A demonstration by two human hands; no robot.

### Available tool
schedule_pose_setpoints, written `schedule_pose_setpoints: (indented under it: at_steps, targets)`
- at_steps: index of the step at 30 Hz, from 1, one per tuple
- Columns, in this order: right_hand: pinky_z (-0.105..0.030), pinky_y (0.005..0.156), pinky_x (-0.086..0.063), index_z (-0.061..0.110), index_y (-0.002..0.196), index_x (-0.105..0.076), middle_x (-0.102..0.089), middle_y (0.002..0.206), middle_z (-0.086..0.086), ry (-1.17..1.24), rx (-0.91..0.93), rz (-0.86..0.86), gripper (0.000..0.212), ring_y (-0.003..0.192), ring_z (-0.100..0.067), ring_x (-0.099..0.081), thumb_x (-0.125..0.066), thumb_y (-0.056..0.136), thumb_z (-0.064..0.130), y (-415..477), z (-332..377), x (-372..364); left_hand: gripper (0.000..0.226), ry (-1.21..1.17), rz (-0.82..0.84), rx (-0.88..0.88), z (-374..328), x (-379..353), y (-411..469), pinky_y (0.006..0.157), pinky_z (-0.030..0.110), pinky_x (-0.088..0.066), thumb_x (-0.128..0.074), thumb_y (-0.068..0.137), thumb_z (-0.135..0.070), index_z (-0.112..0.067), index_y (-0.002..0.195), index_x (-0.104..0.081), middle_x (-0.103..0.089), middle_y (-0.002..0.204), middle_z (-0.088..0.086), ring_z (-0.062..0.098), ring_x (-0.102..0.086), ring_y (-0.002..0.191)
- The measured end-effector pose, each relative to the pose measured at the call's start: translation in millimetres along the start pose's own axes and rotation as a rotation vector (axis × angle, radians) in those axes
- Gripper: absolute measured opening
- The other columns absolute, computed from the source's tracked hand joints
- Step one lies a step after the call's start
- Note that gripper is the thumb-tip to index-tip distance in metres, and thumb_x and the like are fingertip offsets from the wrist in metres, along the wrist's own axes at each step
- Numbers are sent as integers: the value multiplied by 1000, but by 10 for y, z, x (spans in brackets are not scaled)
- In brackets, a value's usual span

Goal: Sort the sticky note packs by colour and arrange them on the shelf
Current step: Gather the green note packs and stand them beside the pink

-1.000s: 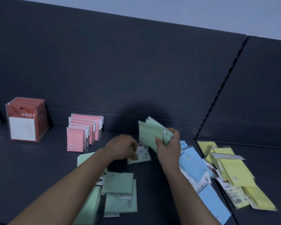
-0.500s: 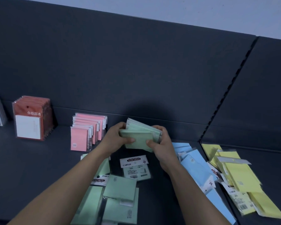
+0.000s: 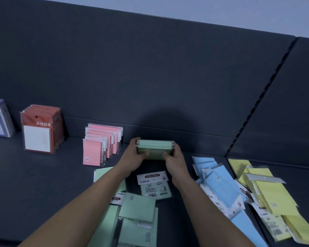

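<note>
Head view: left hand [image 3: 135, 155] and right hand [image 3: 176, 160] clamp either end of the green pack stack [image 3: 154, 148], held upright at the far middle of the shelf [image 3: 43, 177], just right of the standing pink packs [image 3: 98, 147]

Green stack [image 3: 154, 148]: several green sticky note packs squared together, on edge, gripped at either end by left hand [image 3: 135, 155] and right hand [image 3: 175, 157], near back of shelf [image 3: 34, 184], just right of pink row.
Pink packs [image 3: 102, 145]: upright row in clear sleeves, at back of shelf.
Loose green packs [image 3: 137, 211]: flat, overlapping, toward front edge.
Blue packs [image 3: 219, 186]: flat, jumbled heap, right of green.
Yellow packs [image 3: 269, 196]: flat heap, far right.
</note>
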State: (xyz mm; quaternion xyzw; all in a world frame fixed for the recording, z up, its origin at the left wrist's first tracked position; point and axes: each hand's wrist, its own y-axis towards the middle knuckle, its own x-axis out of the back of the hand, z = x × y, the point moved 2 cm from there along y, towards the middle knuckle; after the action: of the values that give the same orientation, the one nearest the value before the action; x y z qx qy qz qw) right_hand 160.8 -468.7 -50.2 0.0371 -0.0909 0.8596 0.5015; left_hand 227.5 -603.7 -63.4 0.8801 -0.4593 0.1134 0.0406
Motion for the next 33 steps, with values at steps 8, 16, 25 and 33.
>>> schedule_pose_setpoints:
  at_steps: [8, 16, 25, 33]
  targets:
    - [-25, 100, -32, 25, 149, -26, -46, 138, 3, -51, 2, 32, 50, 124, -14, -44, -39, 102, 16, 39, -44, -53, 53, 37, -16, -5, 18, -34, 64, 94, 20, -32, -49, 95, 0, -12, 141, -25, -45, 132, 7, 12, -42, 114]
    - [-26, 88, -43, 14, 133, -50, -61, 120, -4, -339, 95, -45, 34, 105, -17, -55, -40, 100, 12, 181, -55, -25, 28, 413, -150, -75, 48, 85, 201, 89, 33, -43, -61, 90, -17, -5, 115, -57, -59, 115, 10, 26, -54, 107]
    - [-24, 66, -38, 8, 98, -65, -68, 95, -5, -486, 144, -178, 14, 82, -18, -59, -52, 95, 14, 365, -10, 2, 18, 398, -218, -93, -92, 178, 248, 68, 25, -43, -70, 85, -23, -10, 96, -72, -71, 92, 2, 17, -62, 82]
    - [-26, 66, -37, 6, 98, -64, -67, 97, -7, -554, 179, -202, 17, 81, -16, -55, -52, 96, 17, 356, -32, -29, 24, 491, -146, -100, -79, 220, 237, 81, 35, -51, -68, 87, -28, -10, 102, -71, -70, 99, 5, 22, -63, 91]
